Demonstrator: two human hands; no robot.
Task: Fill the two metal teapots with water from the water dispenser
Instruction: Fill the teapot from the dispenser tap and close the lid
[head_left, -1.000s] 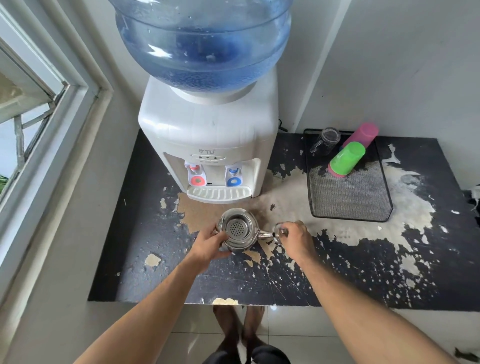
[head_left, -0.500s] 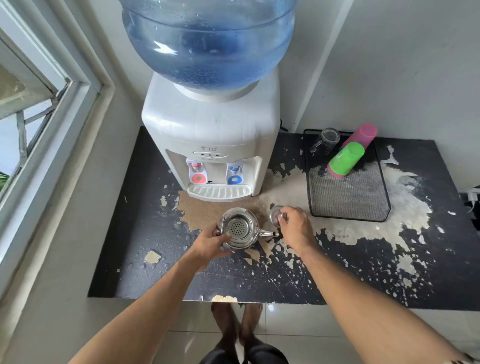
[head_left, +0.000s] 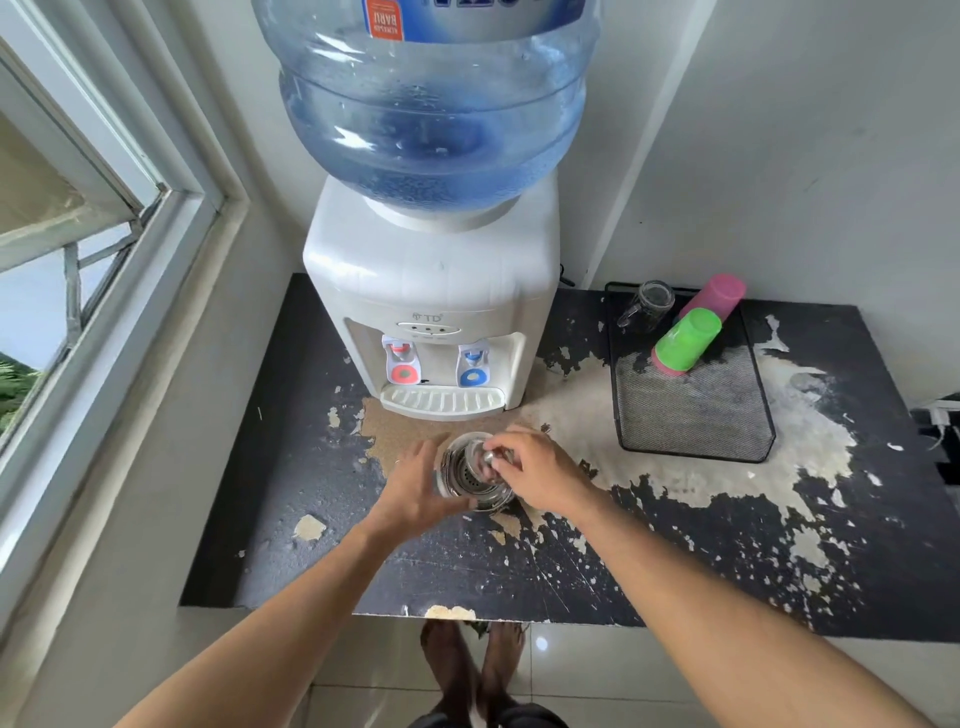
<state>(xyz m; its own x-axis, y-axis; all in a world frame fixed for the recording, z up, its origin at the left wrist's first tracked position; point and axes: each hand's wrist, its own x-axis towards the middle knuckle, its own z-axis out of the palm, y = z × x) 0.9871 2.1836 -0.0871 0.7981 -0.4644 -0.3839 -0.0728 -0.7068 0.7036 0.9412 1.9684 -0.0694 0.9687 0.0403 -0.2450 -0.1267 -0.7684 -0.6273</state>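
One metal teapot (head_left: 470, 480) stands on the black, peeling table (head_left: 311, 551), just in front of the white water dispenser (head_left: 431, 291). Its mouth is uncovered and the strainer inside shows. My left hand (head_left: 410, 488) grips the pot's left side. Over the mouth, my right hand (head_left: 540, 467) pinches a small shiny metal piece, apparently the lid (head_left: 491, 457) by its knob. The dispenser's red tap (head_left: 402, 366) and blue tap (head_left: 471, 371) sit above the drip tray (head_left: 441, 402). A second teapot is not in view.
A big blue water bottle (head_left: 431, 104) tops the dispenser. At the right, a black mesh tray (head_left: 696, 415) holds a green cup (head_left: 685, 338), a pink cup (head_left: 714, 296) and a glass mug (head_left: 649, 304). A window frame (head_left: 130, 291) runs along the left.
My right hand has moved left from beside the spout to above the teapot's mouth. My left hand has stayed on the pot. The view has tilted up.
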